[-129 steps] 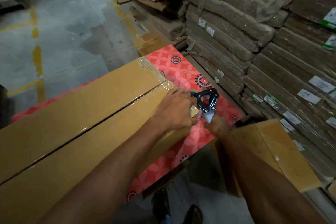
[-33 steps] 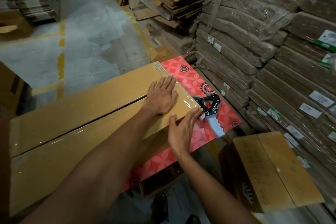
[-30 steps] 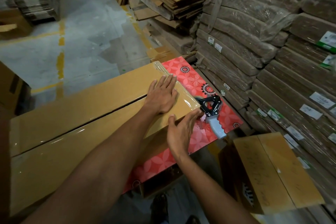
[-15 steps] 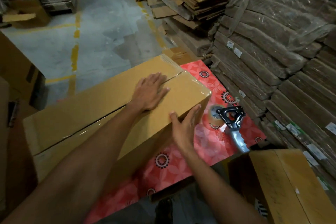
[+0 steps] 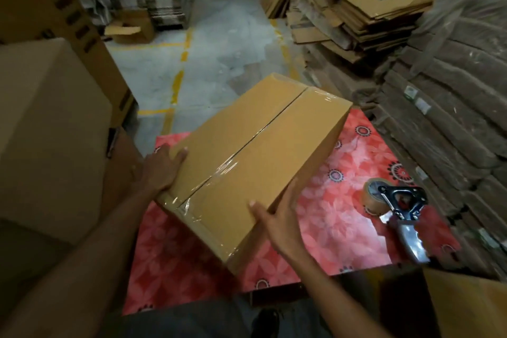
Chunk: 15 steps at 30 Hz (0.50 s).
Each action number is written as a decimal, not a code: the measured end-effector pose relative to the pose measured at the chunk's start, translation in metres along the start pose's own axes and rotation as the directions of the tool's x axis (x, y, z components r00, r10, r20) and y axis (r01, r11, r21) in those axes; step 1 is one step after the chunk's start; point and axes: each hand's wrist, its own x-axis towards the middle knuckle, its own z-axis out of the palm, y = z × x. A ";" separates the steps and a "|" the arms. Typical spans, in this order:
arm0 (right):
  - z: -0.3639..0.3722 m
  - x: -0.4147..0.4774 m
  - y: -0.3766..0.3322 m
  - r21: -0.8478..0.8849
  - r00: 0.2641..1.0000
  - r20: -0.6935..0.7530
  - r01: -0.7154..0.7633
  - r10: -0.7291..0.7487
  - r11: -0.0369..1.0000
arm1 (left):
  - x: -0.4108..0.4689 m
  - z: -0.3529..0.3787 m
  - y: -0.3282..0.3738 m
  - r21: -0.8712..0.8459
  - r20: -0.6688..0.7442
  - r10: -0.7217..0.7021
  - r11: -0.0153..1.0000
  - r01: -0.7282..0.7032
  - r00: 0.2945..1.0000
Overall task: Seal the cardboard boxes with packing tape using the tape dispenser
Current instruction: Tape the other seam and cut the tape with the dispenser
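Observation:
A long cardboard box (image 5: 260, 162) with clear tape shining along its centre seam is lifted at an angle over the red flowered table (image 5: 343, 217). My left hand (image 5: 160, 169) holds the box's left side, thumb on the top edge. My right hand (image 5: 279, 221) holds its near right side, thumb on top and fingers down the side wall. The tape dispenser (image 5: 397, 211), black frame with a pale handle and a roll of clear tape, lies on the table to the right, apart from both hands.
Tall cardboard boxes (image 5: 46, 123) stand close on the left. Wrapped stacks of flat cardboard (image 5: 444, 107) rise along the right, with more piles (image 5: 365, 8) at the back. Another box (image 5: 466, 304) sits at the lower right. Concrete floor with yellow lines (image 5: 181, 74) lies beyond.
My right hand let go of the tape dispenser, which now lies on the table. Both hands pressed the tape, then gripped the box's sides and swung it up and leftward.

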 end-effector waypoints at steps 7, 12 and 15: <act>-0.082 -0.015 0.009 0.062 0.976 -0.217 0.017 -0.003 0.998 | -0.126 0.005 0.008 -0.492 0.229 0.004 0.863 0.112 0.974; -0.086 -0.081 0.046 0.151 0.989 -0.067 -0.119 0.130 0.981 | -0.214 0.046 0.007 -0.848 0.393 -0.066 0.360 0.389 0.917; -0.083 -0.099 0.040 0.395 0.965 -0.045 -0.219 0.257 0.892 | -0.231 0.042 0.008 -0.886 0.382 -0.092 0.245 0.393 0.920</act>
